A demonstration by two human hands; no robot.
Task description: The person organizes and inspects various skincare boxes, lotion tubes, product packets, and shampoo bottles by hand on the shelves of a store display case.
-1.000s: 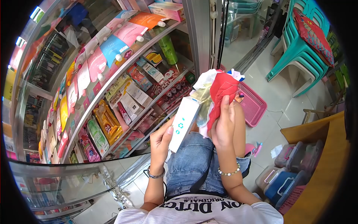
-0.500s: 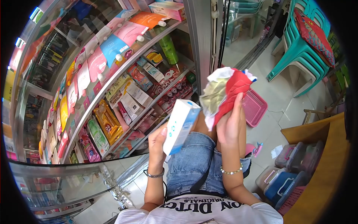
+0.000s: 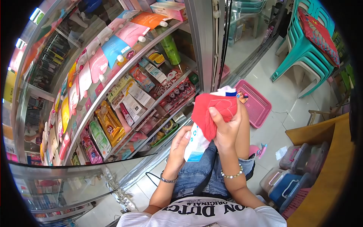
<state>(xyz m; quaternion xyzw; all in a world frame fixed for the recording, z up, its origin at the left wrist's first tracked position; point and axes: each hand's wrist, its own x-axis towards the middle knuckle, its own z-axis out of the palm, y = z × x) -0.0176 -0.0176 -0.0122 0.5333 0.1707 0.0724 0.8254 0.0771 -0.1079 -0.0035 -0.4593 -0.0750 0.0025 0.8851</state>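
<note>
My left hand [image 3: 180, 148] is closed around the lower part of a white and blue box [image 3: 194, 145], held tilted above my lap. My right hand [image 3: 226, 128] grips a bunched red cloth [image 3: 209, 109], with the thumb lying on top of it. The cloth rests against the box and hides its upper part. Some white and dark blue material shows at the cloth's far edge. Beyond my right hand, a pink plastic basket [image 3: 258, 120] with a few small things in it sits on the tiled floor.
A glass display case [image 3: 113, 113] full of packets, tubes and boxes stands at my left. Stacked green plastic chairs [image 3: 302, 60] with a red cushion [image 3: 319, 36] are at the far right. Lidded plastic boxes [image 3: 289, 185] sit by a wooden cabinet [image 3: 321, 170].
My right hand has brought the cloth down and left onto the box. My left hand has shifted right with the box. More of the pink basket now shows.
</note>
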